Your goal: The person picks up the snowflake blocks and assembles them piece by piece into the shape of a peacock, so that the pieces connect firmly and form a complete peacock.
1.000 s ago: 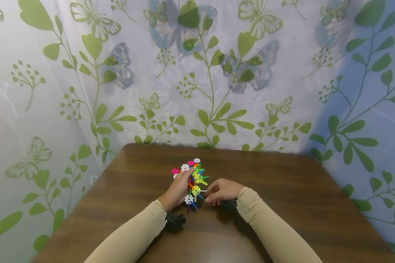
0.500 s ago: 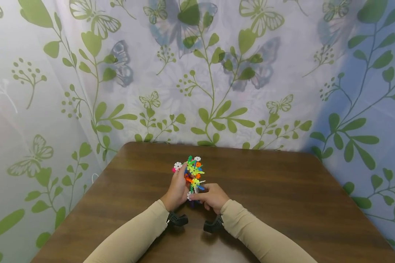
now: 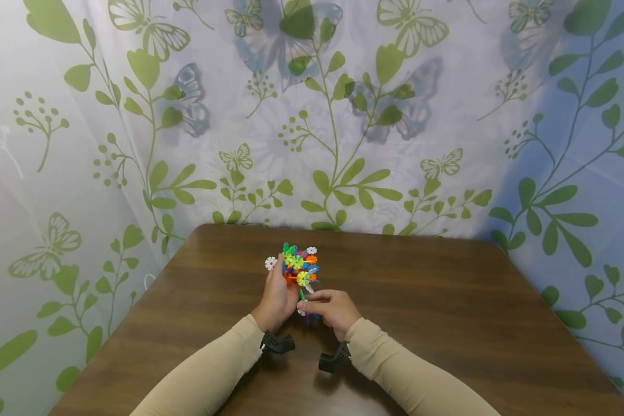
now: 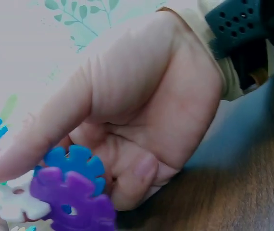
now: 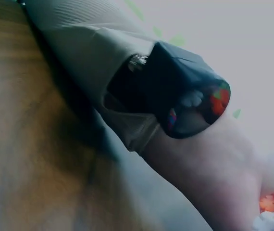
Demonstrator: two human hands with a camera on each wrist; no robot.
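A cluster of interlocking flower-shaped discs (image 3: 297, 263) in green, yellow, orange, blue, pink and white stands up from my left hand (image 3: 274, 300). That hand grips it, thumb along its near side and fingers curled behind. At the lower end, my right hand (image 3: 338, 312) pinches a white disc (image 3: 301, 312) between thumb and index finger. Close up in the left wrist view are a purple disc (image 4: 86, 197), a blue disc (image 4: 86, 166) and a white disc (image 4: 14, 204), joined below the thumb. The right wrist view catches only an orange disc (image 5: 267, 203) at its edge.
Both hands are over a brown wooden table (image 3: 437, 300). A curtain (image 3: 312, 115) printed with leaves and butterflies hangs behind it. Black wrist-worn devices, one on the left wrist (image 3: 279, 344) and one on the right (image 3: 334, 359), jut inward below the hands.
My right hand has come in from the right and now pinches the white disc at the cluster's lower end. The cluster has turned and shifted slightly left in my left hand.
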